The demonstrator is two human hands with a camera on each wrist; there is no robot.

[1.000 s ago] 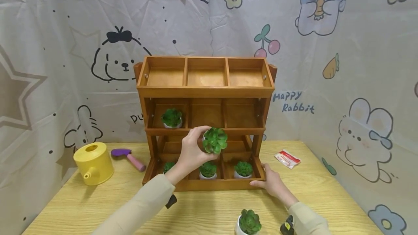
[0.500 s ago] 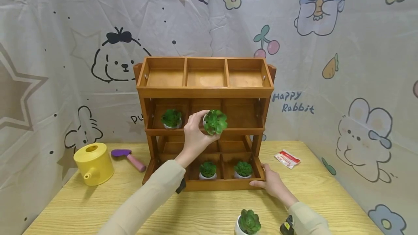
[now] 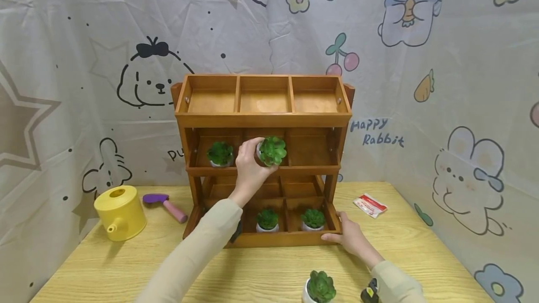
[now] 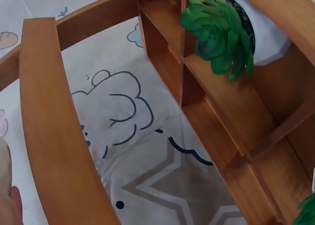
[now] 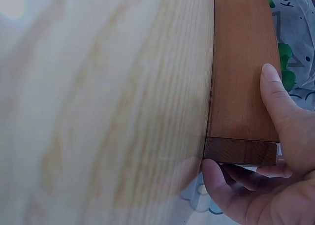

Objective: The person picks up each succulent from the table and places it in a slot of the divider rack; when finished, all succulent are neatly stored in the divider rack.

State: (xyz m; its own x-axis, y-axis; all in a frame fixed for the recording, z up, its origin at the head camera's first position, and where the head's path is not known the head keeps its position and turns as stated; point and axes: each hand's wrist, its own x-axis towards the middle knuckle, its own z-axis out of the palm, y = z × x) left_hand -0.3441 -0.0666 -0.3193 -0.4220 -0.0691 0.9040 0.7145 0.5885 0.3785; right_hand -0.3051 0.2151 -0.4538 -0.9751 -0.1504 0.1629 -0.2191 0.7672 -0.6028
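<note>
My left hand (image 3: 249, 165) holds a small green succulent in a white pot (image 3: 273, 150), gripping the pot from its left side. Hand and plant are in front of the middle tier's centre compartment on the wooden three-tier shelf (image 3: 263, 120); whether the pot touches wood I cannot tell. Left of it, another potted succulent (image 3: 220, 153) stands in that tier. Down at the shelf's bottom right corner, my right hand (image 3: 353, 236) grips the wood. In the right wrist view, its thumb (image 5: 275, 89) lies on the front board and its fingers bend round the end.
Two potted succulents (image 3: 267, 220) show in the bottom tier, whose left part my sleeve hides. One more potted succulent (image 3: 320, 287) stands at the table's front. A yellow watering can (image 3: 120, 214) and a purple-and-pink tool (image 3: 168, 205) lie left; a red-and-white packet (image 3: 370, 205) lies right.
My left hand has raised the potted succulent from in front of the lower part of the shelf to the middle tier. The right hand has stayed at the corner.
</note>
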